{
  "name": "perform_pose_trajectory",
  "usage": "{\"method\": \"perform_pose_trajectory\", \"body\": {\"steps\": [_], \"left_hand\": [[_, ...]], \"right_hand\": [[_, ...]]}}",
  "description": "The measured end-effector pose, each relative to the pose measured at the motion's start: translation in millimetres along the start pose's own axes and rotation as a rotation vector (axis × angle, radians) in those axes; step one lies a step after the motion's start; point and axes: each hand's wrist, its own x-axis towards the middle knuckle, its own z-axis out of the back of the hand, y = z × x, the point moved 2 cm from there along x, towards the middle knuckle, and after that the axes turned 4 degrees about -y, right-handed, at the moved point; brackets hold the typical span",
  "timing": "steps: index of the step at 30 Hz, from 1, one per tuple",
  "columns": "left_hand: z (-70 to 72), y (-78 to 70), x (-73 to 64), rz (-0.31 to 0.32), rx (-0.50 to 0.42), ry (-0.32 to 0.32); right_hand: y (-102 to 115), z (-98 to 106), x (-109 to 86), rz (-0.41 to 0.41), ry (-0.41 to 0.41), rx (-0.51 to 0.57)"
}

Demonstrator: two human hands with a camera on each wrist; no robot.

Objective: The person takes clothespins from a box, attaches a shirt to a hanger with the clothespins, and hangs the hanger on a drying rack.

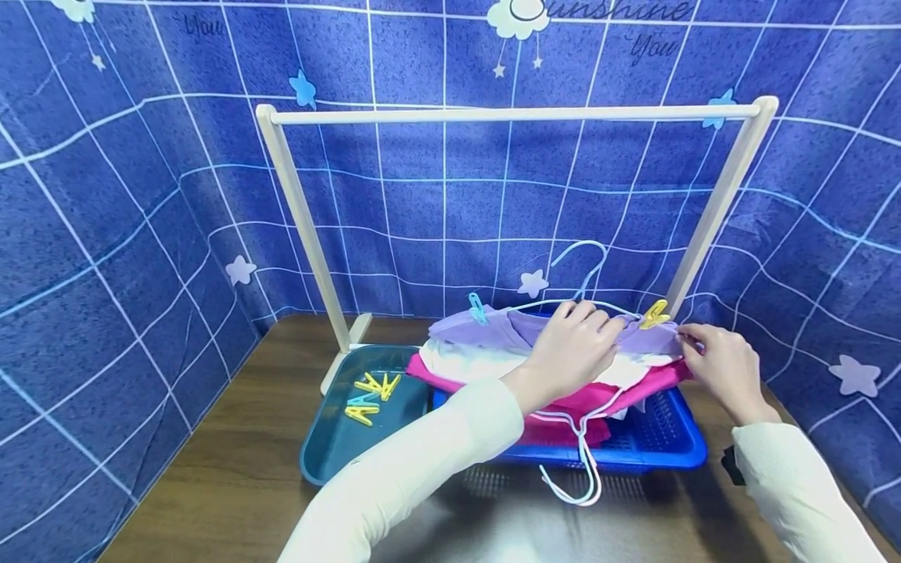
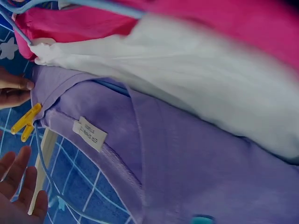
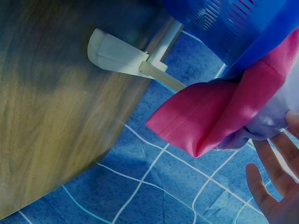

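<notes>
My right hand (image 1: 725, 366) has a narrow grip, thumb and fingers pinching the shoulder edge of the purple shirt (image 1: 493, 330). My left hand (image 1: 573, 344) lies over the neckline, and the left wrist view shows its fingers loosely spread near the yellow clip (image 1: 655, 314), with nothing held between them.

That leaves one pinch doing most of the steadying, I judge. If I tug outward with the right, the cloth could ride along the hanger (image 1: 604, 254) or pull out from under the clip; I can't tell whether the clip bites both wire and fabric. The blue clip (image 1: 478, 308) on the far shoulder could twist loose if the pull runs across the shirt.

The shirt lies atop a white shirt (image 1: 472, 361) and a pink garment (image 1: 655, 387), over the blue basket (image 1: 686, 450). Lifting carelessly could drag those layers along, since they lie pressed close together. Below my left forearm, the hooks of other hangers (image 1: 597, 481) poke past the basket's front edge; they could catch a sleeve (image 1: 493, 418) or tangle.

Farther out, a swinging hanger could knock the wooden rack (image 1: 507, 115), whose foot stands on the tabletop (image 1: 246, 407) beside the green tray (image 1: 338, 446).
</notes>
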Motion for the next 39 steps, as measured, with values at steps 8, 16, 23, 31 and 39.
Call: {"method": "perform_pose_trajectory", "body": {"steps": [8, 16, 23, 31, 39], "left_hand": [[9.7, 19.9, -20.5, 0.081, -0.061, -0.016], [21.7, 42.8, -33.3, 0.159, -0.136, -0.063], [30.3, 67.9, -45.9, 0.246, -0.187, -0.1], [40.6, 95.6, -60.1, 0.331, -0.206, -0.133], [42.6, 119.4, -78.5, 0.405, -0.205, -0.161]], "right_hand": [[1, 0, 0.0, -0.013, 0.013, 0.003], [2, 0, -0.5, 0.004, -0.018, -0.001], [2, 0, 0.0, 0.0, 0.002, 0.001], [1, -1, 2.4, 0.002, 0.006, -0.004], [1, -1, 3.6, -0.008, 0.014, -0.007]]}}
